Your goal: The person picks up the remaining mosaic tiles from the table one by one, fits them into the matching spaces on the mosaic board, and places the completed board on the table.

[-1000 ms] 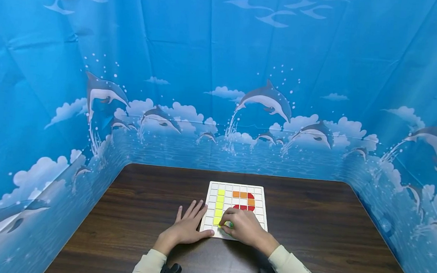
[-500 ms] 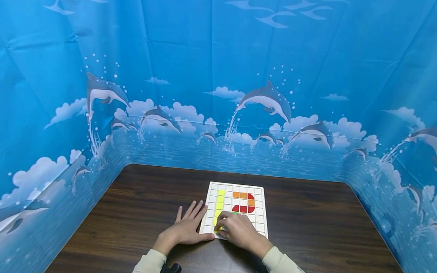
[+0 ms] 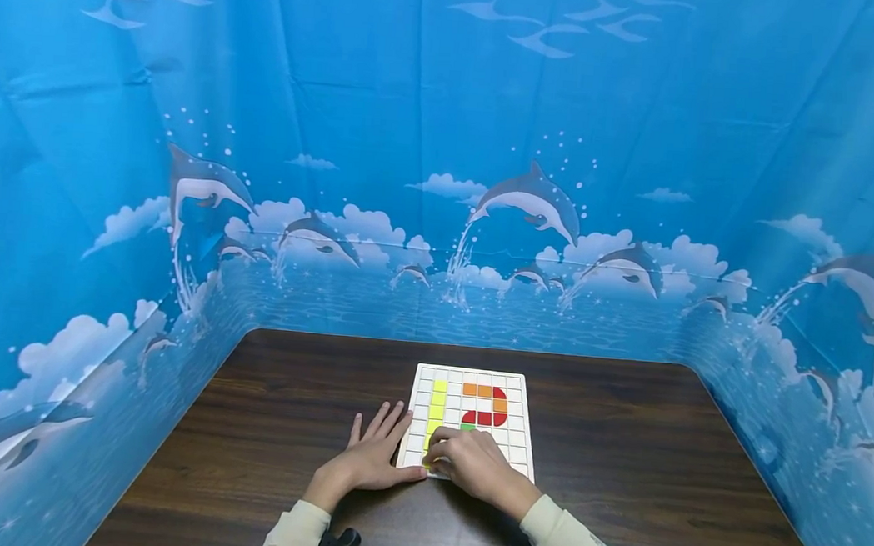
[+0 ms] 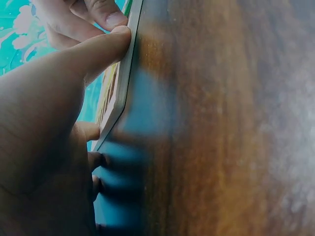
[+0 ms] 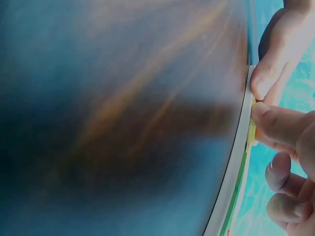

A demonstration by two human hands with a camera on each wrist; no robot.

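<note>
A square white grid board [image 3: 520,437] lies on the table. My left hand [image 3: 372,453] rests with fingers spread at its left side, the thumb on the near left corner. Bent over the near edge, my right hand [image 3: 474,463] pinches a small yellow tile [image 5: 252,129] between thumb and fingers, low at the board's surface. This tile is at the bottom of a column of yellow tiles [image 3: 436,411], whose lower end the right fingers partly hide. In the left wrist view the right thumb comes close to the left thumb [image 4: 120,42].
Orange tiles [image 3: 470,389] and red tiles [image 3: 484,419] form a curved shape on the board's right half. A green tile [image 3: 468,427] shows below them, partly covered by the right hand. The dark wooden table [image 3: 621,451] is enclosed by a blue dolphin-print curtain [image 3: 340,133].
My right hand has moved left and slightly nearer along the yellow column to the near left corner, uncovering red tiles and part of the green one. The left hand keeps its place.
</note>
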